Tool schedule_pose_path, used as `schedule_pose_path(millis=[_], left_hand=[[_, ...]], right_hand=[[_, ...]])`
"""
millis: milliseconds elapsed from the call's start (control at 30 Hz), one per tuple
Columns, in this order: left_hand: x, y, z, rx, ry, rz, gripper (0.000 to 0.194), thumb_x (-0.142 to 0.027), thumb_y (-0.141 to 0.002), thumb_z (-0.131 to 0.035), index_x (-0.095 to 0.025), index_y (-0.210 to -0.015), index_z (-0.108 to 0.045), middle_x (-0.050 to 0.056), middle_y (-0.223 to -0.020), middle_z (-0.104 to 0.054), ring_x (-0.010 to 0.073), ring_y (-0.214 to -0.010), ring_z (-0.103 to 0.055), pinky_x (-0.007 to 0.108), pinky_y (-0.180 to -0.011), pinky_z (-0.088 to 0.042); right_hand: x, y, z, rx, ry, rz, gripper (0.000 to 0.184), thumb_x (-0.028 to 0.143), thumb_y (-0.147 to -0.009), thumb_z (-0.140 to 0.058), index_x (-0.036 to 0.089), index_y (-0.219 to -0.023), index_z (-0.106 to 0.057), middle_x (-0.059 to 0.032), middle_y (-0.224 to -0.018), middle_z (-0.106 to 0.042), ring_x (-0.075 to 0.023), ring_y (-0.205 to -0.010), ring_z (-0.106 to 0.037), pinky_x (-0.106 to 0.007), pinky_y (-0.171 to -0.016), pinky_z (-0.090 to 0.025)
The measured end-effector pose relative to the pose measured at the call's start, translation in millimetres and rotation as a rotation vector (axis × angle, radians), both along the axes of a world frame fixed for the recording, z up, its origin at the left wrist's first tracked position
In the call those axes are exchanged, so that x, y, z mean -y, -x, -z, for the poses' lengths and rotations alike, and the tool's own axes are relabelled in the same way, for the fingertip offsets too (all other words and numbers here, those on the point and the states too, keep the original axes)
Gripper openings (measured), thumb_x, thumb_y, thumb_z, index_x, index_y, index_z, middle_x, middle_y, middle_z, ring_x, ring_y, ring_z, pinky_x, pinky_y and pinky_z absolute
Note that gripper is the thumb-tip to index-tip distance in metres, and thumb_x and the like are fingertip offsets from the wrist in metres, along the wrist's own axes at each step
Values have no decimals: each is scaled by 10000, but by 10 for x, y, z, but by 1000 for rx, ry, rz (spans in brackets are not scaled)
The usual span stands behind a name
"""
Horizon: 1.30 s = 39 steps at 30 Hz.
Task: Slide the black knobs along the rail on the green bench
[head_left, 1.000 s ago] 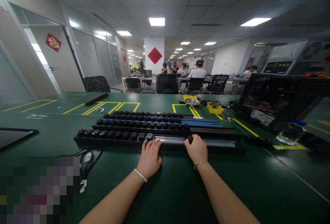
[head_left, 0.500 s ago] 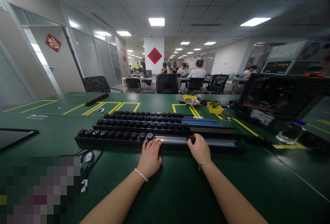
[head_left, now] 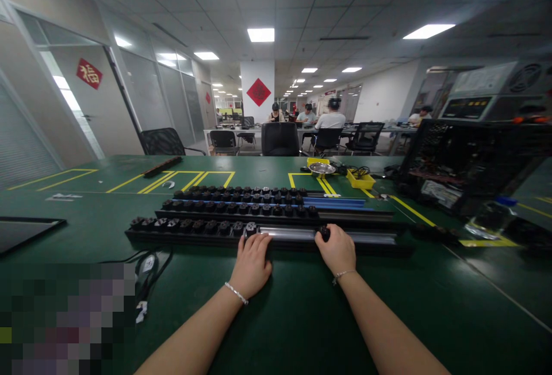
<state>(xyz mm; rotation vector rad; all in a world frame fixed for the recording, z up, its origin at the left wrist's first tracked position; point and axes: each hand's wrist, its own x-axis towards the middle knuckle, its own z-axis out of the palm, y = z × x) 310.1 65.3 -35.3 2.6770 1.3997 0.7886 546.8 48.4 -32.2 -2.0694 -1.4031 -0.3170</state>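
Observation:
Nearest to me on the green table lies a long black track rail (head_left: 297,235) with a shiny channel. Round black socket-like pieces (head_left: 198,226) fill its left part in a row. My left hand (head_left: 251,266) rests its stretched fingers on the rail's front edge, beside the last piece of that row. Farther right along the channel, my right hand (head_left: 338,251) is closed around a single round black piece (head_left: 324,232), held at the rail; its underside is hidden. Behind are more rails with similar pieces, one with a blue channel (head_left: 336,203).
A metal bowl (head_left: 322,169) and a yellow bin (head_left: 360,180) stand at the back right. An opened computer case (head_left: 452,162) and a clear container with a blue lid (head_left: 489,219) are at the right. Black cables (head_left: 150,274) lie at the left. Other people sit at far desks.
My right hand and the black piece in it have shifted slightly to the right along the rail. My left hand stays in place.

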Motion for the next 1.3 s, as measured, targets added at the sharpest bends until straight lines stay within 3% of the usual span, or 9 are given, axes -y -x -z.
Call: schedule_pose_path(millis=[1300], left_hand=[[0, 2, 1, -9, -10, -4, 557, -149, -708, -482, -221, -1258, -435, 49, -1305, -505, 229, -1235, -383, 500, -1106, -146]], right_hand=[[32, -133, -6, -18, 0, 89, 301, 334, -776, -463, 123, -960, -576, -109, -910, -632, -222, -893, -560, -315, -815, -362]])
